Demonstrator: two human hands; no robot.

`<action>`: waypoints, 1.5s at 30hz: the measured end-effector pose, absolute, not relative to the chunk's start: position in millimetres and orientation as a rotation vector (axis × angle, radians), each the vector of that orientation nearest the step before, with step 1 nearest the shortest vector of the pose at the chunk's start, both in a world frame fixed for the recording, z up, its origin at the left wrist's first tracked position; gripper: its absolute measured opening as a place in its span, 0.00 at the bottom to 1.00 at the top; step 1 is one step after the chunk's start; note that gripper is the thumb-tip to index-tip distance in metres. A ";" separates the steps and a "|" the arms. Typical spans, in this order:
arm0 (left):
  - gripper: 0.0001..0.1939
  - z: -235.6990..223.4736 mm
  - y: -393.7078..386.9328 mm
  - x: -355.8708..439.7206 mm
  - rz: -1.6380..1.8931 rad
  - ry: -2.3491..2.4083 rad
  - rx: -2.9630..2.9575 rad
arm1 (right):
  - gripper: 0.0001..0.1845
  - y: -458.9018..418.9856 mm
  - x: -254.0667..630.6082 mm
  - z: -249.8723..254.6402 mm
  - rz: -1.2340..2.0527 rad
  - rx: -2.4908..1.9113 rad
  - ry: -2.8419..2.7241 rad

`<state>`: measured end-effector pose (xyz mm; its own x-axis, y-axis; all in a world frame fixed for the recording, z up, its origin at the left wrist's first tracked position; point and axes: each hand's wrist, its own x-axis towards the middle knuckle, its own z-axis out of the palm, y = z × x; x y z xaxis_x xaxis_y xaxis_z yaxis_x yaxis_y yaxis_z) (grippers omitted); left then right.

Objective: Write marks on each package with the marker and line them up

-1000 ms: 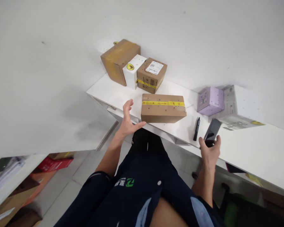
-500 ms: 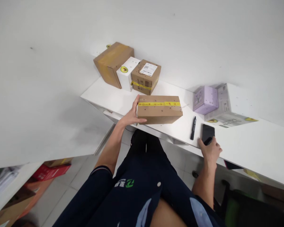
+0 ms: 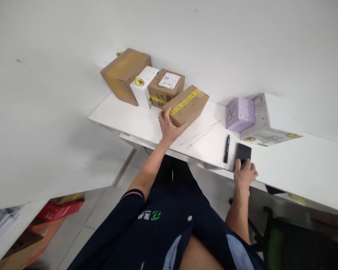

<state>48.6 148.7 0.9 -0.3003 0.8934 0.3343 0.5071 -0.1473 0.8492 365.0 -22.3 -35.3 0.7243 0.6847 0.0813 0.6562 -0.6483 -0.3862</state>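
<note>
My left hand (image 3: pixel 169 128) grips the near left end of a long cardboard box (image 3: pixel 190 107) with yellow tape along its top. This box lies at an angle, its far side towards the wall, close beside a smaller cardboard box (image 3: pixel 165 88) with a white label. At the table's front edge, my right hand (image 3: pixel 245 174) has its fingers and thumb around the near end of a black phone (image 3: pixel 243 150), which lies on the white table (image 3: pixel 278 165). Just left of the phone is a black marker (image 3: pixel 227 149).
Against the wall at left stand a white avocado-print box (image 3: pixel 145 84) and a large taped carton (image 3: pixel 125 75). A purple box (image 3: pixel 240 113) and a larger white box (image 3: pixel 270 120) are at right. A dark chair (image 3: pixel 301 240) stands below the table's right part.
My left hand has pushed the long cardboard box away from the table's front edge and turned it, bringing it up beside the labelled box. My right hand has stayed at the phone.
</note>
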 end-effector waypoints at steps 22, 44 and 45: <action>0.48 -1.5 204.8 108.3 1.171 2.020 1.845 | 0.40 128.3 375.5 -12.7 -0.135 -2.076 -1.388; 0.20 -73.0 50.3 57.4 1.281 1.504 2.240 | 0.42 104.6 247.2 -2.9 0.063 -2.093 -1.315; 0.21 -73.1 47.5 56.4 1.254 1.471 2.230 | 0.43 87.5 236.7 -3.5 0.075 -2.090 -1.314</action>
